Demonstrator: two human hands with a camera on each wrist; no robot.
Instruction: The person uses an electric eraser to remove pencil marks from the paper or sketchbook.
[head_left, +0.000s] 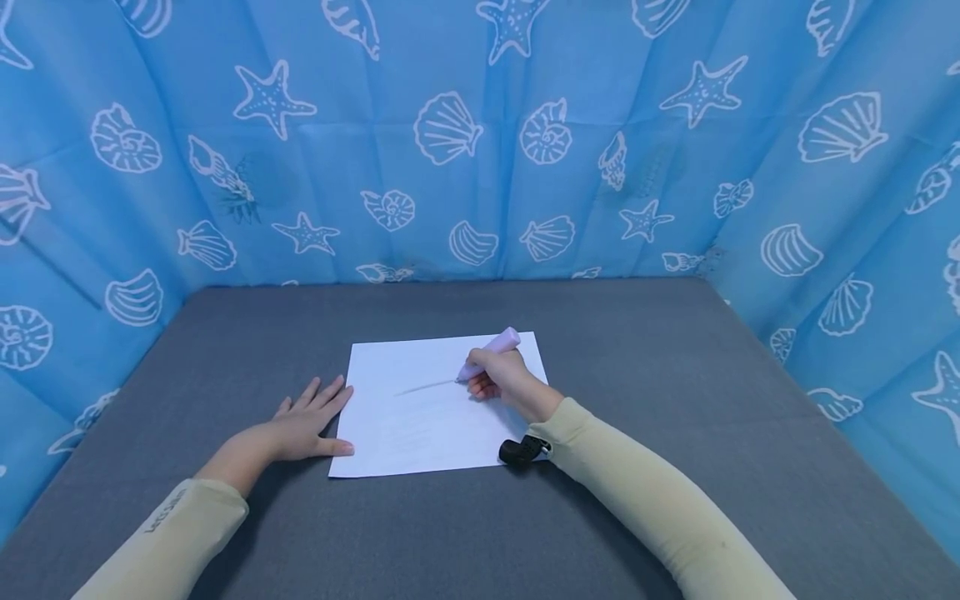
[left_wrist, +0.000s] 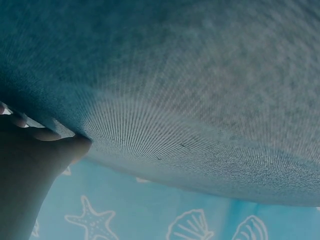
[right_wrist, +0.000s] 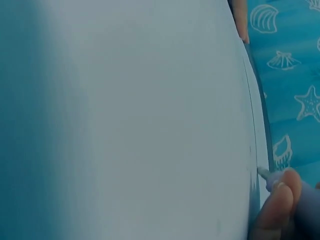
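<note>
A white sheet of paper (head_left: 420, 433) lies on the grey tabletop, with a thin dark line (head_left: 425, 387) across its upper middle. My right hand (head_left: 504, 377) grips a thick lilac pen (head_left: 501, 342), whose narrow tip meets the paper at the right end of that line. In the right wrist view the thumb and finger pinch the pen (right_wrist: 306, 200) close to its tip. My left hand (head_left: 306, 425) rests flat with spread fingers at the sheet's left edge, the thumb on the paper. Only part of the left hand (left_wrist: 35, 160) shows in the left wrist view.
Grey cloth (head_left: 645, 350) covers the table around the sheet. A blue curtain (head_left: 495, 192) with white shells and starfish hangs behind it and along both sides. A small black device (head_left: 517, 452) sits under my right wrist, over the paper's lower right corner.
</note>
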